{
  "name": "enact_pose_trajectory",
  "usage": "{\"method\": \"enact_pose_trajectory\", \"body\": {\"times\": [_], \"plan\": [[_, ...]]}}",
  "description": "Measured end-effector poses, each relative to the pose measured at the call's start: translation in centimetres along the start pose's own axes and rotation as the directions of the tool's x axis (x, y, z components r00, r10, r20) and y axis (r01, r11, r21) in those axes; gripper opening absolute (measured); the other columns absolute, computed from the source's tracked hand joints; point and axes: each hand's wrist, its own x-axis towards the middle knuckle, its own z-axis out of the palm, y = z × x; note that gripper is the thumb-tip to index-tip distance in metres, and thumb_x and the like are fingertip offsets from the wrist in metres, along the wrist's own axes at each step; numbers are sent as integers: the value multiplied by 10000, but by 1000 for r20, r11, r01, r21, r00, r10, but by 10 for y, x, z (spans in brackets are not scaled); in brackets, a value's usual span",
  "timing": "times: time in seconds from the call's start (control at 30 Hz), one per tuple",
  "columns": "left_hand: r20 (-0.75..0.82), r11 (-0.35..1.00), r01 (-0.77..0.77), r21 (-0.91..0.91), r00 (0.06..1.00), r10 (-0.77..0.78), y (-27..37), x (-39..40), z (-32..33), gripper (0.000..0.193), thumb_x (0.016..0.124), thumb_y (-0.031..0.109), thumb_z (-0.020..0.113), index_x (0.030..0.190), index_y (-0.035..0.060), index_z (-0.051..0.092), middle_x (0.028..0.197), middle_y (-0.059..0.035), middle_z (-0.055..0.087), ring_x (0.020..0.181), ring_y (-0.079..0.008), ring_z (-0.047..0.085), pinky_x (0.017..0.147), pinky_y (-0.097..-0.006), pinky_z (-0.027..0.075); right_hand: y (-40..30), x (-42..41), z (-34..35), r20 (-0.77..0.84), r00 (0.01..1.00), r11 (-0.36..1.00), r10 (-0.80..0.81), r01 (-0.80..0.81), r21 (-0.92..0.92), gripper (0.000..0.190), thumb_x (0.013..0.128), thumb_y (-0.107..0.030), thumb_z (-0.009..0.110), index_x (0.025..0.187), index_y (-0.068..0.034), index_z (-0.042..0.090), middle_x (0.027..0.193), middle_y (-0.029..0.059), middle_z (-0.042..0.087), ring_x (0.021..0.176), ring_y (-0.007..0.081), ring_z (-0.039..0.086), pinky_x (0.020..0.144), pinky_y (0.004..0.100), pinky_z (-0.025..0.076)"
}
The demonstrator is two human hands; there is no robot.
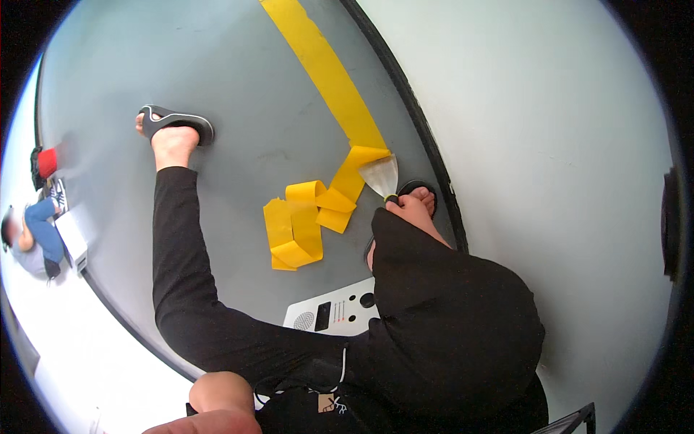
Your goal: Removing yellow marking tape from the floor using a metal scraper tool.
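My right hand (413,211), beside my right knee, grips the dark handle of a wide scraper (381,173). The metal blade lies against the fold of a yellow floor tape strip (331,70), where tape still flat on the grey floor meets a lifted end. From that fold, loose yellow tape (295,228) runs toward me in curls and loops. My left arm (219,393) is bent at the bottom left; its hand is out of view.
A white box (339,309) with a speaker grille, display and buttons is between my legs, partly hidden by them. A black baseboard (412,103) borders the pale wall (520,108) at right. Another person (40,233) sits far left near a red item (47,161).
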Motion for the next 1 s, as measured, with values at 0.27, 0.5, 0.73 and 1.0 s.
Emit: {"method": "enact_pose_trajectory", "body": {"times": [0.27, 0.5, 0.73, 1.0], "plan": [[306, 995, 91, 48, 946, -102, -19, -32, -55, 365, 923, 246, 596, 1243, 77, 549, 1262, -84, 540, 1142, -213, 512, 977, -381, 349, -21, 0, -12, 75, 994, 995, 83, -78, -69, 555, 842, -475, 595, 793, 73, 671, 777, 248, 655, 806, 411, 641, 818, 457, 470], [329, 363, -2, 932, 429, -841, -177, -102, -140, 650, 889, 360, 636, 1395, 9, 426, 1367, -230, 466, 1303, -387, 418, 1059, -477, 357, -24, -31, -38, -43, 982, 969, 185, -190, -161, 472, 840, -353, 555, 871, 108, 651, 898, 325, 651, 924, 453, 638, 865, 499, 485], [-106, -121, 174, 977, -90, -990, -273, -147, -176, 966, 731, 597, 707, 1409, -5, 371, 1309, -260, 532, 1200, -382, 549, 993, -452, 449, 10, 22, 5, 49, 992, 958, 118, -101, -269, 597, 845, -398, 568, 1030, 169, 595, 1187, 441, 500, 1151, 576, 444, 1015, 556, 365], [-254, -255, -94, 962, 29, -967, -289, -133, -117, 901, 708, 652, 686, 1270, -14, 459, 1220, -204, 619, 1128, -343, 613, 932, -441, 494, 13, 17, 7, 176, 977, 957, 121, -67, -282, 717, 842, -472, 568, 1086, 202, 545, 1077, 472, 529, 1052, 555, 539, 957, 537, 404]]}}
